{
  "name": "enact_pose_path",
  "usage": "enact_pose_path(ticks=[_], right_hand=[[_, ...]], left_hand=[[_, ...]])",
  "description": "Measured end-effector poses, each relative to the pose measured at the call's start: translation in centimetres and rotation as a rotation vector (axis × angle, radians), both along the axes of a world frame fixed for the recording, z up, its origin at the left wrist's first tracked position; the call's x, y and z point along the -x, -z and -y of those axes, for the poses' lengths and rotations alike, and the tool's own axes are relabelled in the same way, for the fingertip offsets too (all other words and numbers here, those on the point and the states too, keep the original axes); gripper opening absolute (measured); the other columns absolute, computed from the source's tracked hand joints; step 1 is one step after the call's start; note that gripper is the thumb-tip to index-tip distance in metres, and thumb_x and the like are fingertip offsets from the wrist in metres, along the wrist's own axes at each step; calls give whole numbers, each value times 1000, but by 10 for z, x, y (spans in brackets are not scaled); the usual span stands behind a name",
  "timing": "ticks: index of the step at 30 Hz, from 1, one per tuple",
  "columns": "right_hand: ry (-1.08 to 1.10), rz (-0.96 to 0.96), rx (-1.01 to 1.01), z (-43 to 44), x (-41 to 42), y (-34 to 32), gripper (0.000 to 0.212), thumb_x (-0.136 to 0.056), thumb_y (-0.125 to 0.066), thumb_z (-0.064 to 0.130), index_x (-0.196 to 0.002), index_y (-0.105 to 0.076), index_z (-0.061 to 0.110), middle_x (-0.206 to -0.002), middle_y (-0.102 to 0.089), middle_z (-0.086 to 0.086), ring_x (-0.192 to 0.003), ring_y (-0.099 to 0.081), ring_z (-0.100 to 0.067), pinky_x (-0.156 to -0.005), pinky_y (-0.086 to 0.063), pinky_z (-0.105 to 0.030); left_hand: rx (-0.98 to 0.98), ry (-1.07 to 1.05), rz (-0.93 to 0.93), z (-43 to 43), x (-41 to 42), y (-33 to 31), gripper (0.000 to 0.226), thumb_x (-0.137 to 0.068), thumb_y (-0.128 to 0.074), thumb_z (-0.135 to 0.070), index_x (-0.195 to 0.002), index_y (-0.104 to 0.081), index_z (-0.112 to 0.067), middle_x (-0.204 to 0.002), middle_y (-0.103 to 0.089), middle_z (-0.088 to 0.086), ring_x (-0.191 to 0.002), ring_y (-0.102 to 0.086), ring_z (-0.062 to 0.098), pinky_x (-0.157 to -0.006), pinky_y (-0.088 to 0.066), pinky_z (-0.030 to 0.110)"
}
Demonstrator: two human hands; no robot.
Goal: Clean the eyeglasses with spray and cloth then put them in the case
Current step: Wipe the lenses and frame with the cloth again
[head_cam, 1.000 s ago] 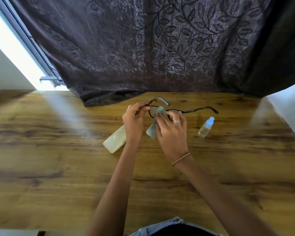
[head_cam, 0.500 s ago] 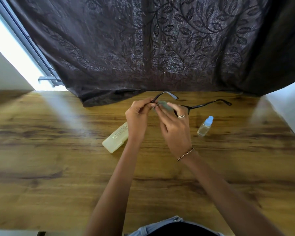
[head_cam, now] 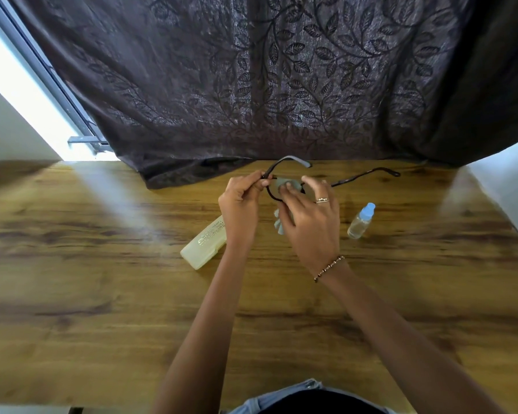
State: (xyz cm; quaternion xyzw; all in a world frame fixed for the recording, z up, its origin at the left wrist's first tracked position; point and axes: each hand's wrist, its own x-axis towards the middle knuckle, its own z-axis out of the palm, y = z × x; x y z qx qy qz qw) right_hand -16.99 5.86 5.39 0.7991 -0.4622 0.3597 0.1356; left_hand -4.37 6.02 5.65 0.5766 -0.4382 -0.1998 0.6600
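Hands point(head_cam: 240, 204) holding dark eyeglasses point(head_cam: 293, 158), temples unfolded, cloth point(head_cam: 292, 184) seemingly over lens

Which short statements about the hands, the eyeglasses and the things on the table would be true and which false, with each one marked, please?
1. The left hand pinches the eyeglasses by the frame. True.
2. The right hand holds the cloth against a lens. True.
3. The spray bottle lies on its side to the left of both hands. False: it stands upright on the table, to the right of the right hand.
4. The eyeglasses are in the open case. False: the case lies shut on the table and the hands hold the eyeglasses.
5. The temples are folded. False: both are spread open.
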Motion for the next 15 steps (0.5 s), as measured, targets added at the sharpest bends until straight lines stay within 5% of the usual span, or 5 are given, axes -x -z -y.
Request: enact_pose_path(ticks=[3,6,11,15], right_hand=[[-109,87,-10,-4,-4,-4,21,-91,-60,17,-108,-71,13,-104,-73,4,-110,-54,-22,-87,-47,-39],[-88,19,-82,-1,-3,-7,34,-93,-56,25,-125,-63,12,-122,-66,3,-124,-48,-22,-94,-44,-42],[-86,57,-10,-2,-3,-8,17,-88,-62,15,-101,-72,13,-98,-73,3,-113,-49,-21,-91,-43,-38],[-125,9,-81,1,-1,-8,34,-92,-57,23,-124,-63,11,-124,-65,1,-126,-46,-24,-97,-43,-44]], left_hand=[[12,-9,25,1,0,3,20,-84,-68,-2,-102,-73,-7,-98,-70,8,-94,-66,21,-83,-52,22],[26,4,9,1,1,-1,23,-83,-68,0,-101,-71,-14,-96,-70,7,-94,-66,22,-85,-53,25],[21,-15,12,1,-1,3,22,-85,-66,1,-102,-72,-12,-95,-69,0,-95,-65,20,-85,-52,24],[14,-8,21,1,-1,2,19,-85,-66,1,-102,-73,-5,-96,-70,8,-94,-65,21,-84,-51,21]])
